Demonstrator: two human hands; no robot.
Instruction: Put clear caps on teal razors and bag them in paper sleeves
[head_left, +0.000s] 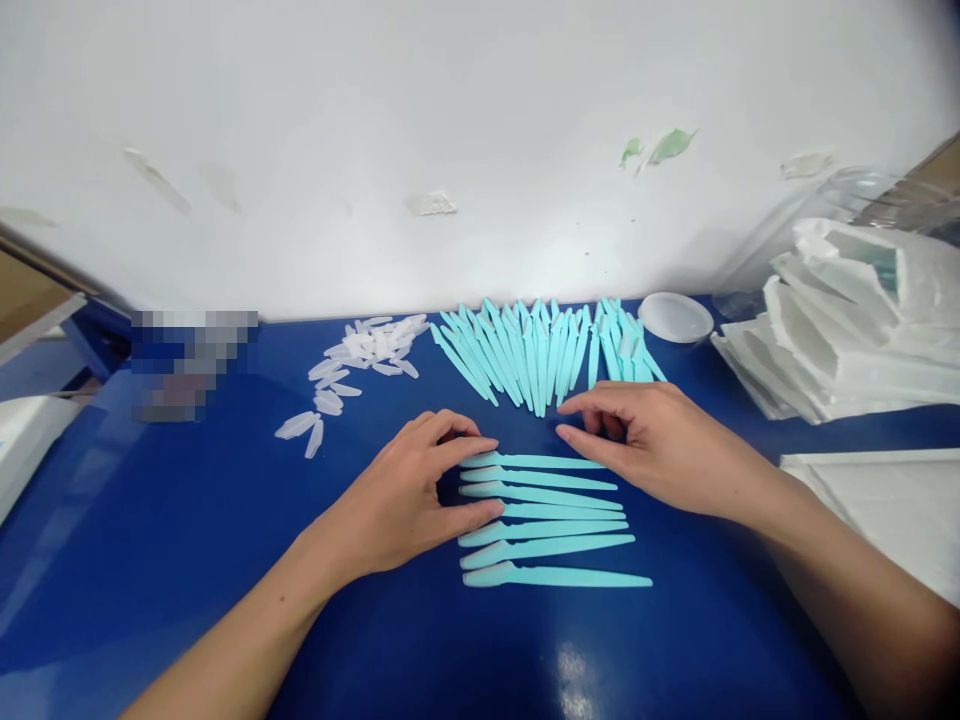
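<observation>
Several turquoise eyebrow razors (559,525) lie in a loose row on the blue table, blade ends to the left and handles to the right. My left hand (401,490) is at their blade ends. Its index fingertip touches the farthest razor and its thumb rests on one nearer the middle, with a gap between the two. My right hand (637,435) hovers over the handle tips on the far side of the row. Its thumb and index finger are apart with nothing visible between them; the other fingers curl in. Beyond it, more razors (525,350) lie fanned in a pile.
Translucent white blade covers (375,342) are scattered at the back left. A round white lid (676,317) lies by the wall. White packaging bags (862,320) are heaped at the right, with a flat white packet (885,500) nearer. A white device (30,440) stands at far left.
</observation>
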